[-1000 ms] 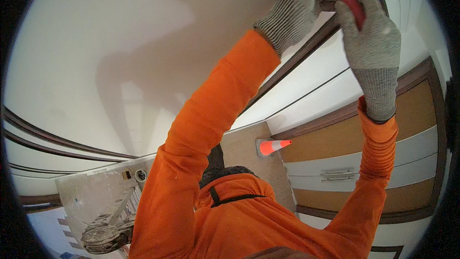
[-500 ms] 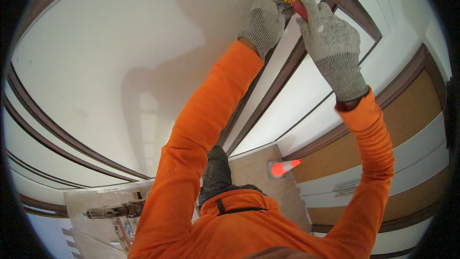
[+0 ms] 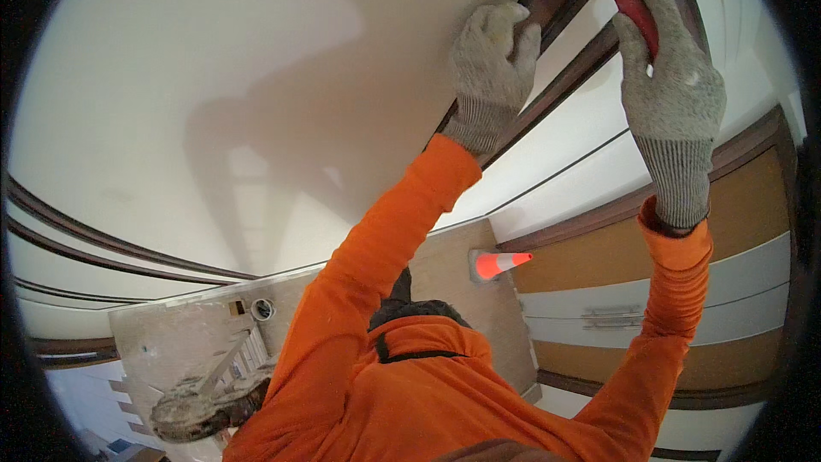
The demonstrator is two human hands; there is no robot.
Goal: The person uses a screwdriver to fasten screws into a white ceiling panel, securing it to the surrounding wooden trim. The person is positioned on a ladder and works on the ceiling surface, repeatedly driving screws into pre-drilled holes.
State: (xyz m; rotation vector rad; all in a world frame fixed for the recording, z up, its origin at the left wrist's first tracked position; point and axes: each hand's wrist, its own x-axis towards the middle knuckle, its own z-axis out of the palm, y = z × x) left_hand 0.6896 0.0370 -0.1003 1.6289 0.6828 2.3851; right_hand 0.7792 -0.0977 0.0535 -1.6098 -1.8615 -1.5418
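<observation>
My right hand (image 3: 671, 90), in a grey knit glove, is closed around the handle of a screwdriver (image 3: 634, 10). The handle is red with a yellow collar, and its thin shaft points up and left past the picture's top edge. My left hand (image 3: 496, 64), gloved alike, is at the dark brown wooden trim (image 3: 560, 0) beside the large white panel (image 3: 376, 77). Its thumb stands apart from the loosely curled fingers, and I see nothing between them. Whether the fingertips press on the trim cannot be made out.
An orange and white traffic cone (image 3: 498, 265) stands on the floor below. To its right is a tan and white cabinet (image 3: 633, 278) with bar handles. At lower left are a stepladder (image 3: 244, 355), a worn dirty object (image 3: 201, 411) and a small round container (image 3: 262, 309).
My right hand has moved right with the screwdriver, away from my left hand. The left has dropped slightly, and its thumb now stands apart. My view has shifted too.
</observation>
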